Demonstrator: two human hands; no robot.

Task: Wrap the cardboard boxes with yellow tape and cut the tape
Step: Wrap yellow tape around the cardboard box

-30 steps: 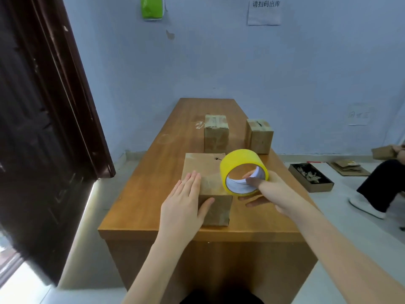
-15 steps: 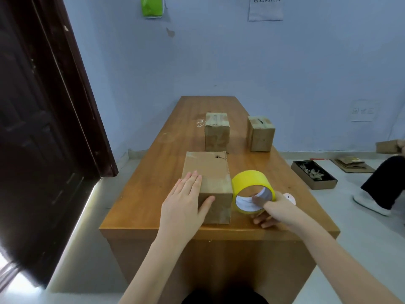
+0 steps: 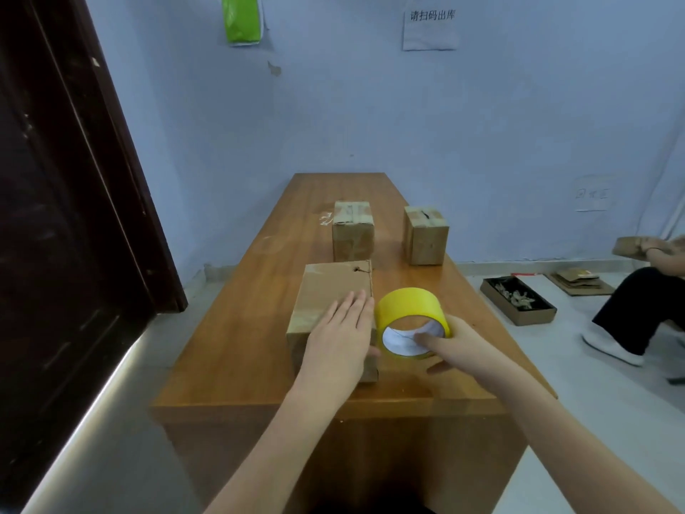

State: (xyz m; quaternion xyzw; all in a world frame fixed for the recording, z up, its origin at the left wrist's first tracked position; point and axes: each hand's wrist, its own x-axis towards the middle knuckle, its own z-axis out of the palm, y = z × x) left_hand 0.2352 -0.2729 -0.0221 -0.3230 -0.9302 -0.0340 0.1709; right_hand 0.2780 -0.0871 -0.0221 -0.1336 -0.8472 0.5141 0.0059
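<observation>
Wood fills the middle of the room: a long brown table runs away toward the blue wall, its near end cut off below by the person's forearms; a dark door stands at the left, its top and left side out of frame. On the wall hang a green bag, cropped at the top, and a white paper notice with printed characters.

At the right edge a seated person shows only as dark trousers, a white shoe and a hand with cardboard, the rest cut off; on the floor nearby sits a shallow tray of scraps too small to make out.

Nearest on the table lies the large cardboard box, flat, its near end hidden under the left hand; that hand lies on top with straight fingers, pressing, thumb over the right edge. Two smaller boxes stand farther back, well apart: the middle box and the right box, both with tape on top that is hard to read.

Just beside the large box, on its edge, is the yellow tape roll, its opening facing the viewer; the right hand grasps it, one finger hooked inside the white core, others under the rim; whether any tape is pulled free cannot be seen.
</observation>
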